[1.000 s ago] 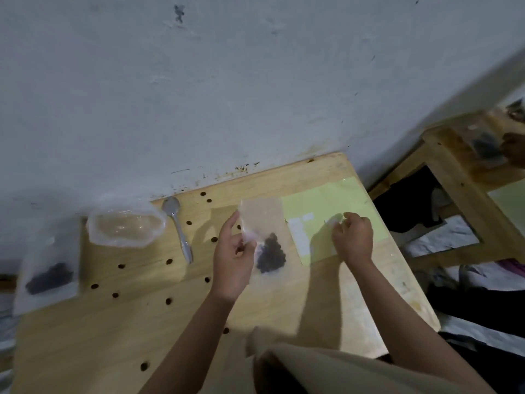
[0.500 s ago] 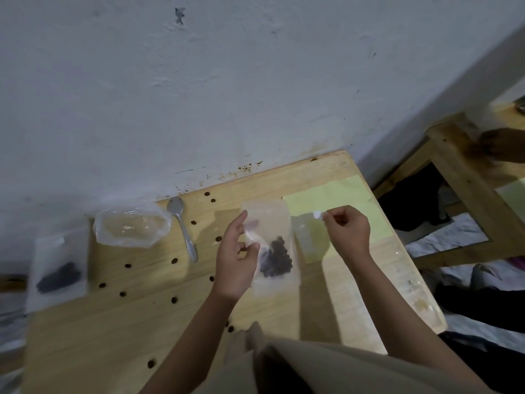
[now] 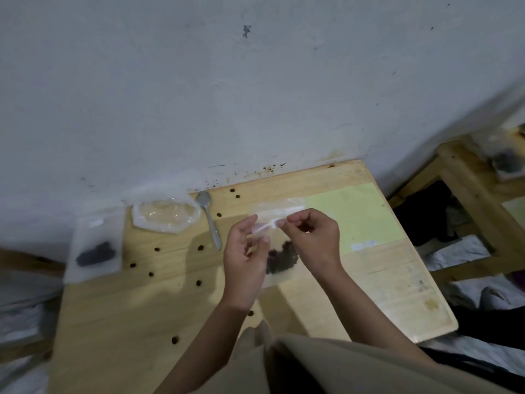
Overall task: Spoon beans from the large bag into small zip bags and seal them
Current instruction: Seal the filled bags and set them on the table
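I hold a small clear zip bag (image 3: 279,214) with dark beans (image 3: 282,258) at its bottom above the wooden table (image 3: 159,308). My left hand (image 3: 244,257) grips the bag's left side near the top. My right hand (image 3: 314,240) pinches a small white piece against the bag's upper part. Another zip bag holding dark beans (image 3: 95,248) lies at the table's left edge. A large clear bag (image 3: 166,216) stands open by the wall, its contents unclear. A metal spoon (image 3: 210,218) lies beside it.
Several loose beans (image 3: 199,282) lie scattered over the tabletop. A pale green sheet (image 3: 355,214) with white labels covers the far right of the table. A second wooden table (image 3: 466,172) stands to the right, with a bag on it. The wall runs along the far edge.
My right hand lifted from the green sheet with a small white piece and came left to the bag's top. The left hand kept hold of the bag.
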The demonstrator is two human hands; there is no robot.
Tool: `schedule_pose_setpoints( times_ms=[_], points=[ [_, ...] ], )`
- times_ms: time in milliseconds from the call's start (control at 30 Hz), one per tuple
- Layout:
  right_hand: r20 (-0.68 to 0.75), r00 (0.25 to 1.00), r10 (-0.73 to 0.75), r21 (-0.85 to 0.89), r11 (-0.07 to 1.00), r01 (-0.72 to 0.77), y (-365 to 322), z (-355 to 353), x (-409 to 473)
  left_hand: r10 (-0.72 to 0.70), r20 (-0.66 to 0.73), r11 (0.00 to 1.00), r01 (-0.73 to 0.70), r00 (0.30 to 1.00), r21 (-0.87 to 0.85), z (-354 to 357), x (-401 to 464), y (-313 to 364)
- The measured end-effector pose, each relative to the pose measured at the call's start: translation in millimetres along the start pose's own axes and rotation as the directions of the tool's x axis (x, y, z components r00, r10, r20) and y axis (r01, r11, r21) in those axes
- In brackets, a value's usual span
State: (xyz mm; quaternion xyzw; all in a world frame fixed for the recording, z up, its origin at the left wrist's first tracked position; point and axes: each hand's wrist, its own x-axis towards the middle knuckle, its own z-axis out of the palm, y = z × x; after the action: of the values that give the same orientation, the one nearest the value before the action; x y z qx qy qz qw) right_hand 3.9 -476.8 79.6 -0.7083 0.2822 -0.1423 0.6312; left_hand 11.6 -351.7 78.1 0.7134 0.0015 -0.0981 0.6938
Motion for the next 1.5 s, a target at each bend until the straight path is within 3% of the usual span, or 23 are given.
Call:
schedule_pose_setpoints(
  times_ms=[233, 667, 800, 867, 1000, 1100, 1233, 1367, 1500],
  points=[
    [0.027, 0.998, -0.061, -0.052, 0.997, 0.062, -13.3, 30.8, -37.6, -0.015, -0.207, 0.990, -0.014, 0.978, -0.141, -28.3, -12.1, 13.2],
    [0.039, 0.995, -0.095, 0.039, 0.995, 0.094, -27.7, 75.8, -76.7, -0.001, -0.189, 0.992, -0.023, 0.982, -0.126, -107.3, -24.3, 35.2],
    [0.018, 0.990, -0.136, -0.046, 0.989, 0.137, -23.7, 95.4, -86.3, -0.029, -0.196, 0.986, -0.005, 0.980, -0.169, -137.4, -21.6, 34.5],
    [0.083, 0.980, -0.178, -0.095, 0.978, 0.186, -19.9, 105.0, -91.1, -0.053, -0.213, 0.977, 0.006, 0.976, -0.215, -156.1, -17.0, 34.2],
    [0.402, 0.906, -0.136, -0.060, 0.983, 0.174, -8.6, 129.5, -106.1, -0.066, -0.277, 0.953, -0.021, 0.958, -0.301, -200.7, -2.7, 35.5],
    [0.507, 0.854, -0.113, -0.114, 0.974, 0.197, -1.9, 160.6, -119.4, -0.075, -0.291, 0.975, 0.009, 0.954, -0.220, -237.2, 6.4, 27.0],
    [0.473, 0.875, -0.103, -0.118, 0.977, 0.179, 0.5, 211.8, -123.0, -0.048, -0.230, 0.996, 0.064, 0.972, 0.066, -282.3, 13.5, 8.1],
    [0.450, 0.892, -0.026, -0.118, 0.989, 0.089, 5.2, 261.0, -118.5, -0.076, -0.233, 0.937, 0.150, 0.969, 0.316, -316.6, 19.8, -13.6],
    [0.434, 0.900, 0.034, -0.167, 0.985, 0.043, 14.0, 297.3, -110.1, -0.096, -0.257, 0.873, 0.205, 0.962, 0.442, -338.8, 32.2, -33.4]
  ],
)
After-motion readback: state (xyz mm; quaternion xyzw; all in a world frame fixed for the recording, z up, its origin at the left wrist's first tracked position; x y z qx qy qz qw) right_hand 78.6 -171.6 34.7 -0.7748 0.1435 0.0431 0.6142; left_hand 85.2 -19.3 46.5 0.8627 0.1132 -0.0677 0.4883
